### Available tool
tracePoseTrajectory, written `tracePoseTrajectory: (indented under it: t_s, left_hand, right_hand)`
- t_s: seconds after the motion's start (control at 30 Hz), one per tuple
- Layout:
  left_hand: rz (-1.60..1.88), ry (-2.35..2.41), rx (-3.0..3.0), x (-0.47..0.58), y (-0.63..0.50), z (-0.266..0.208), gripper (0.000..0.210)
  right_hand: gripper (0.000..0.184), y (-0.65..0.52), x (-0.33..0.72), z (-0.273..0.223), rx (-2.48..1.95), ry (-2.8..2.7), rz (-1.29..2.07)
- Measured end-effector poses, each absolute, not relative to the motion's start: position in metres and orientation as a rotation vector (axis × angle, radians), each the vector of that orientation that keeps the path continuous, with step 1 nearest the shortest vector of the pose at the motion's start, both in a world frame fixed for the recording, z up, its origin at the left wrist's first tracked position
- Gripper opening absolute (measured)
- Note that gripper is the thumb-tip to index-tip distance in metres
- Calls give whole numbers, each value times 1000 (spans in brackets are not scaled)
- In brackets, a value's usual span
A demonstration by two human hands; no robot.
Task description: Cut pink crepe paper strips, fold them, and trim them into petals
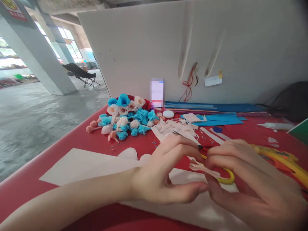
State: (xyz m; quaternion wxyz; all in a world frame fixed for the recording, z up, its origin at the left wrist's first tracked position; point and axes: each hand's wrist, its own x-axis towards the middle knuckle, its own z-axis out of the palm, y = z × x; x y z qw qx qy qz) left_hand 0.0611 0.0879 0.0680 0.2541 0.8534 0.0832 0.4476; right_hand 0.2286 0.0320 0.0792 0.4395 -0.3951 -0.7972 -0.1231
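My right hand [250, 179] pinches a folded, layered strip of pale pink crepe paper [201, 167] between thumb and fingers. Close by on its left, my left hand [170, 170] has its fingers arched and its thumb apart, with a gap between them; its fingertips are near the strip's free end. Under the hands lie scissors with yellow-rimmed handles [229, 179], partly covered by the right hand. A large pale paper sheet [86, 165] spreads over the red table beneath both hands, and rounded paper petals [128, 153] rest at its far edge.
Blue, white and pink paper flowers [130, 120] are heaped at the back left. Paper scraps [178, 128] lie mid-table beside a white oval object [168, 114]. Blue paper [221, 119] is behind them. A yellow glue gun [284, 158] lies right; a phone [157, 93] leans on the board.
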Motion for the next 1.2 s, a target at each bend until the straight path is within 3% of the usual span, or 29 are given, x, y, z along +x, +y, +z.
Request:
tracePoseTrajectory:
  t_s: [0.13, 0.37, 0.53, 0.67, 0.8, 1.07, 1.2]
  left_hand:
    - [1213, 187, 2391, 59, 92, 76, 5]
    - [1156, 225, 2144, 61, 93, 76, 14]
    - [1173, 215, 2105, 61, 93, 73, 8]
    - [1347, 157, 2310, 58, 94, 78, 18]
    - [1453, 137, 2638, 52, 94, 88, 4]
    - [1577, 211, 2826, 50, 90, 93, 13]
    - [1607, 306, 2826, 50, 87, 94, 8]
  right_hand:
    - [11, 33, 230, 79, -978, -2021, -334]
    - [4, 37, 227, 75, -1031, -2042, -103]
    - [15, 32, 226, 76, -989, -2054, 14]
    - [18, 29, 224, 75, -980, -2003, 42]
    - [15, 23, 222, 75, -1011, -1990, 90]
    - [15, 23, 214, 64, -905, -1796, -14]
    - [18, 19, 215, 65, -999, -1816, -59]
